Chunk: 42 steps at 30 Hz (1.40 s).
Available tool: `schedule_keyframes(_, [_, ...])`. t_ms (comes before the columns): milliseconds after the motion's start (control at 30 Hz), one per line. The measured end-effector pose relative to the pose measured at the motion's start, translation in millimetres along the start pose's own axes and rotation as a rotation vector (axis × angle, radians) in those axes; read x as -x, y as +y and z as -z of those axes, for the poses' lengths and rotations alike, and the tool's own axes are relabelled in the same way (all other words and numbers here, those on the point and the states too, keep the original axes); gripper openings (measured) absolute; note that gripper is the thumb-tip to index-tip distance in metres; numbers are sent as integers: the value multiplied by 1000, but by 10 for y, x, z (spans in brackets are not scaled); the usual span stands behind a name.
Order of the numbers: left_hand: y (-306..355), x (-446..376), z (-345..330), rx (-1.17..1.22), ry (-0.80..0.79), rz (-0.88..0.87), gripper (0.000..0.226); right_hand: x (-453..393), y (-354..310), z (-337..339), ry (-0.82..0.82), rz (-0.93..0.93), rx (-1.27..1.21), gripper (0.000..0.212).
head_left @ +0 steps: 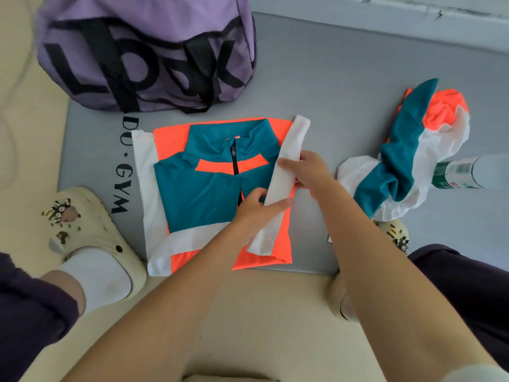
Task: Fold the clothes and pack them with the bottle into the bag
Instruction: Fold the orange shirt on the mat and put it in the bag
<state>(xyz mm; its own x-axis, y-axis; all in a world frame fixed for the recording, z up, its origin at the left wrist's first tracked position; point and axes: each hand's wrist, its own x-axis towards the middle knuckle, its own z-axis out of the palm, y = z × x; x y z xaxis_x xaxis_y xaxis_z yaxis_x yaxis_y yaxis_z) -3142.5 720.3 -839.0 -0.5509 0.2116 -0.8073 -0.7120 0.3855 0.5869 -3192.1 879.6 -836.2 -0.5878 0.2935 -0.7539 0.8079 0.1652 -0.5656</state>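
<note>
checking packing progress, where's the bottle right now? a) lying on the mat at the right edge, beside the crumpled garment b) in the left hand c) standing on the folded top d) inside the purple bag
a: the bottle lies on the grey mat at the right edge, next to the crumpled garment, while both hands hold the white sleeve of the top.

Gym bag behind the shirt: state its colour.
Purple gym bag with black lettering and straps, head view.

grey mat [344, 86] | on it: purple bag [146, 51], jersey [203, 188], crumpled garment [407, 161], bottle [465, 172]
</note>
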Motion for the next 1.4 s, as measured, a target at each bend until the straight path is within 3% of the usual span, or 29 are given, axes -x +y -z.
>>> schedule_keyframes(133, [18,85,191,-17,37,-110,12,218,-177,-233,-30,104,-90,26])
schedule_keyframes(200, [-60,185,433,29,86,-122,20,335,-313,-433,-94,176,-112,23])
schedule_keyframes(333, [-301,437,1145,129,165,-26,12,587,-600,-1082,-279,316,-58,21])
schedule_keyframes(467, [-553,475,1694,160,349,130,25,711,-667,-1587,-440,326,-1,15])
schedule_keyframes(567, [-690,420,1850,95,421,139,17,611,-498,-1495,-144,331,65,7])
schedule_keyframes(667, [-755,336,1870,17,418,100,23,505,-230,-1154,139,257,230,13])
schedule_keyframes(733, [-768,306,1859,26,460,92,18,479,-96,-1034,111,131,284,9])
schedule_keyframes(800, [-791,315,1842,-18,526,73,6,481,-21,-1071,-35,31,241,13])
schedule_keyframes(867, [-820,339,1835,-41,585,53,13,508,6,-1172,-134,-13,190,13])
schedule_keyframes(1000, [-886,343,1923,-27,593,76,15,512,34,-1342,-112,35,218,18])
schedule_keyframes(1200, [-922,367,2014,-47,546,80,23,528,79,-1420,-122,-26,573,43])
schedule_keyframes(1300, [-943,420,1983,-48,613,15,20,585,148,-1462,-82,71,522,53])
schedule_keyframes(1400, [-909,437,1943,4,594,21,19,621,217,-1394,-26,124,213,38])
